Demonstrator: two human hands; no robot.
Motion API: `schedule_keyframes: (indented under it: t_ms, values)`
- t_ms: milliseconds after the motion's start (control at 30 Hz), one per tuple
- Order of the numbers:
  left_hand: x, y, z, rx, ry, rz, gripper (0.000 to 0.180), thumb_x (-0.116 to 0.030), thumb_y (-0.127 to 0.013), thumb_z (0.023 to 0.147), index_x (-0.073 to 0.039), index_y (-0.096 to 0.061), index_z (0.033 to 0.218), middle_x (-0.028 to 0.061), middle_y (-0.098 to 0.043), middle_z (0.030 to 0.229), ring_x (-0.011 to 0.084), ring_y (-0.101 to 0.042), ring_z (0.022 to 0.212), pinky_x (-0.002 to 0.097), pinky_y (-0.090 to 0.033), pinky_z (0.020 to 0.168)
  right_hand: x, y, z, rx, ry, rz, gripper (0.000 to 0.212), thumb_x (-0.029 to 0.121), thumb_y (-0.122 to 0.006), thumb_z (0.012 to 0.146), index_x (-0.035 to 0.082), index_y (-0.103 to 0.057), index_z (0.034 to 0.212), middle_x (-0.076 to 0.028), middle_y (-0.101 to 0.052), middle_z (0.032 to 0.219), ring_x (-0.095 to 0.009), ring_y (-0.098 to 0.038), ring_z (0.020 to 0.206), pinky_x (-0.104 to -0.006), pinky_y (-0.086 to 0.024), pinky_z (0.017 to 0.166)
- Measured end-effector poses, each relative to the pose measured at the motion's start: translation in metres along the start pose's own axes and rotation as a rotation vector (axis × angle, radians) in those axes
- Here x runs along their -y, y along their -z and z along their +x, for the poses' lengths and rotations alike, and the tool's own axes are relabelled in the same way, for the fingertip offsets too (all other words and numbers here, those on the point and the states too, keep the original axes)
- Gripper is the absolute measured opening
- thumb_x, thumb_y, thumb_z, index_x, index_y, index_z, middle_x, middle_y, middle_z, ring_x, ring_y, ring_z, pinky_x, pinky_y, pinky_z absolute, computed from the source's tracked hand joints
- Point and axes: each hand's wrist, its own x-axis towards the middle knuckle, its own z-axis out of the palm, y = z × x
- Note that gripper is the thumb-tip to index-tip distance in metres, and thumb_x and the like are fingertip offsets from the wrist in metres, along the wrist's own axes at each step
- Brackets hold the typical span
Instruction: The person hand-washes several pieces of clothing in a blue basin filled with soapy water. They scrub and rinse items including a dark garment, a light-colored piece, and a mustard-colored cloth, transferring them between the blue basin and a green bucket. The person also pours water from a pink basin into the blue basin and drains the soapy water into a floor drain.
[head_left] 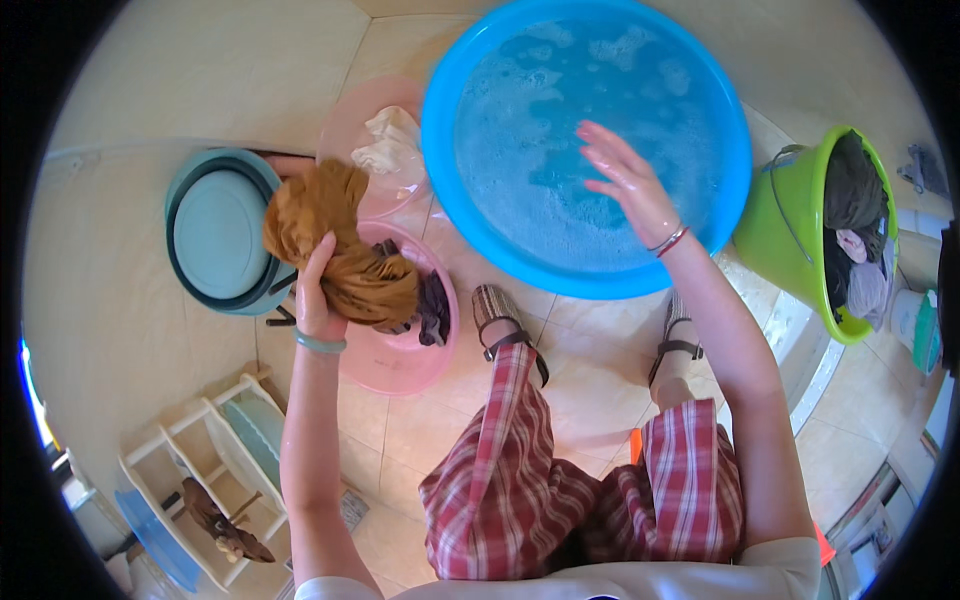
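Observation:
My left hand (318, 290) grips a bunched brown cloth garment (345, 245), its thumb across the fabric and the other fingers mostly hidden. The garment hangs above a pink basin (385, 365), where dark clothes (433, 310) lie. Over the large blue tub (588, 282) my right hand (630, 180) is raised, with fingers spread and nothing in it. Water with patches of white foam (560, 180) fills that tub. Behind the garment, a second pink basin (350, 115) holds a white cloth (388, 142).
A green bucket (785, 230) stuffed with dark and pale clothes stands tilted in view at the right. Teal collapsible basins (220, 235) lean on the left wall. A cream shelf rack (205, 450) is at lower left. My slippered feet (500, 310) are on the tiled floor.

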Motion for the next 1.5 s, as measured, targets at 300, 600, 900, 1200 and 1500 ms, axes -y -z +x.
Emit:
schedule_keyframes:
  t_ms: [300, 600, 900, 1200, 1500]
  values:
    - [0.117, 0.169, -0.010, -0.235, -0.140, 0.264, 0.045, -0.018, -0.066, 0.085, -0.003, -0.050, 0.125, 0.0080, -0.056, 0.119, 0.0227, -0.055, 0.109, 0.0381, -0.048, 0.091, -0.026, 0.052, -0.052, -0.295, -0.064, -0.057, 0.065, 0.032, -0.066, 0.086, 0.012, -0.038, 0.142, -0.008, -0.041, 0.143, -0.022, -0.042, 0.129, -0.0402, -0.039, 0.099]
    - [0.045, 0.011, -0.044, 0.004, 0.120, 0.283, 0.050, -0.025, -0.059, 0.091, -0.006, -0.043, 0.134, 0.0119, -0.046, 0.133, 0.0276, -0.050, 0.119, 0.0431, -0.045, 0.091, -0.038, 0.113, -0.118, -0.587, -0.169, -0.240, 0.063, 0.038, -0.062, 0.088, 0.010, -0.039, 0.139, -0.014, -0.048, 0.134, -0.026, -0.053, 0.117, -0.0419, -0.049, 0.088]
    - [0.002, -0.044, -0.094, 0.282, 0.216, 0.080, 0.043, -0.025, -0.052, 0.095, -0.006, -0.042, 0.133, 0.0128, -0.050, 0.128, 0.0268, -0.057, 0.106, 0.0415, -0.051, 0.085, -0.004, 0.184, -0.208, -0.930, 0.101, 0.822, 0.084, 0.048, -0.063, 0.085, 0.006, -0.019, 0.143, -0.028, -0.050, 0.119, -0.039, -0.056, 0.108, -0.0455, -0.053, 0.086]
    - [0.069, -0.112, -0.049, 0.309, 0.385, 0.235, 0.042, -0.023, -0.056, 0.092, -0.011, -0.043, 0.131, 0.0134, -0.051, 0.128, 0.0285, -0.055, 0.108, 0.0434, -0.049, 0.088, -0.019, 0.280, -0.222, -0.916, 0.326, 0.982, 0.028, 0.007, -0.053, 0.086, -0.004, -0.037, 0.106, -0.024, -0.048, 0.108, -0.043, -0.052, 0.104, -0.0530, -0.053, 0.088]
    - [0.128, -0.148, -0.027, 0.066, 0.393, 0.298, 0.041, -0.013, -0.058, 0.089, -0.008, -0.043, 0.127, 0.0147, -0.055, 0.115, 0.0282, -0.059, 0.096, 0.0435, -0.056, 0.076, -0.007, 0.318, -0.215, -0.820, 0.322, 0.995, 0.032, 0.008, -0.059, 0.087, -0.003, -0.039, 0.109, -0.023, -0.051, 0.107, -0.040, -0.054, 0.101, -0.0479, -0.055, 0.086]
